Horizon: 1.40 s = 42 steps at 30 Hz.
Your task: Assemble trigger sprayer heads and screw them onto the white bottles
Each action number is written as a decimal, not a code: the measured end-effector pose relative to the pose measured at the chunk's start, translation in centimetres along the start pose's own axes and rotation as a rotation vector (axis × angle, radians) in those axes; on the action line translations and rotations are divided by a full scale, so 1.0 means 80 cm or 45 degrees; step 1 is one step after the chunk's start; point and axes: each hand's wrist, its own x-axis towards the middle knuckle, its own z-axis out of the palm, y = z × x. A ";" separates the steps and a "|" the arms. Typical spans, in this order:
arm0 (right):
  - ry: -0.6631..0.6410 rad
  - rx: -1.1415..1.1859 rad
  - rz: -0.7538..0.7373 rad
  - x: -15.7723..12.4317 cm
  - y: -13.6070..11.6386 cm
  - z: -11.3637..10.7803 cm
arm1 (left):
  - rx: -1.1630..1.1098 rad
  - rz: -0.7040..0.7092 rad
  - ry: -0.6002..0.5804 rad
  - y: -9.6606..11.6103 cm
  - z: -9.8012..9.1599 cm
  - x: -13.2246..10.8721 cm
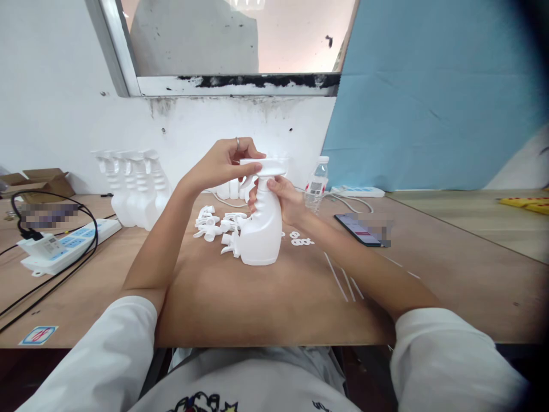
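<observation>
A white spray bottle [261,240] stands upright on the table in front of me, its trigger head [273,167] on the neck. My left hand [235,159] pinches the rear end of that head between thumb and fingers. Around the neck, just below the head, my right hand [285,197] is wrapped; some of its fingers are hidden behind the bottle. Several loose white trigger heads [210,223] lie to the left of the bottle. Small white flat rings [302,241] lie to its right, and thin white tubes [343,277] rest near my right forearm.
Several assembled spray bottles [137,189] stand at the back left. Further left are a power strip [86,237] with black cables and a cardboard box [51,183]. A clear water bottle [317,186], a phone [358,229] and another power strip [358,191] are on the right.
</observation>
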 end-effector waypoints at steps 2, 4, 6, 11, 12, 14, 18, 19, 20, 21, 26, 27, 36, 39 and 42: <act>-0.004 -0.026 -0.041 0.000 0.001 0.002 | -0.006 0.000 -0.001 -0.001 0.000 0.000; -0.017 -0.048 -0.073 -0.001 0.002 0.003 | -0.009 0.006 -0.007 -0.002 -0.001 0.001; -0.010 -0.066 -0.090 -0.001 0.004 0.005 | 0.001 0.007 -0.009 -0.003 -0.001 0.001; 0.090 -0.114 -0.064 0.002 0.003 0.006 | 0.077 -0.030 -0.004 -0.003 -0.004 0.001; 0.098 -0.129 -0.051 0.002 0.002 0.006 | 0.099 -0.032 -0.007 -0.002 -0.006 0.000; 0.092 -0.153 -0.007 0.003 -0.003 0.007 | 0.152 -0.028 -0.013 0.002 -0.011 -0.001; 0.065 -0.183 0.198 0.003 -0.016 0.008 | 0.264 -0.051 0.088 0.008 -0.027 -0.007; 0.050 -0.190 0.257 0.003 -0.019 0.007 | 0.280 -0.064 0.137 0.008 -0.032 -0.008; 0.025 -0.197 0.309 0.003 -0.022 0.007 | 0.285 -0.074 0.190 0.008 -0.039 -0.010; -0.004 -0.201 0.350 0.003 -0.025 0.006 | 0.282 -0.079 0.243 0.008 -0.045 -0.012; -0.086 -0.248 0.379 0.001 -0.029 0.005 | 0.303 -0.084 0.477 0.009 -0.077 -0.028; -0.079 -0.258 0.365 0.001 -0.029 0.006 | 0.319 -0.087 0.508 0.010 -0.082 -0.032; 0.027 -0.224 0.340 -0.002 -0.030 0.017 | 0.316 -0.057 0.553 0.019 -0.091 -0.045; 0.041 -0.217 0.319 -0.001 -0.026 0.014 | 0.325 -0.091 0.454 0.023 -0.078 -0.039; 0.021 -0.257 0.290 -0.002 -0.022 0.013 | 0.414 -0.109 0.320 0.028 -0.062 -0.031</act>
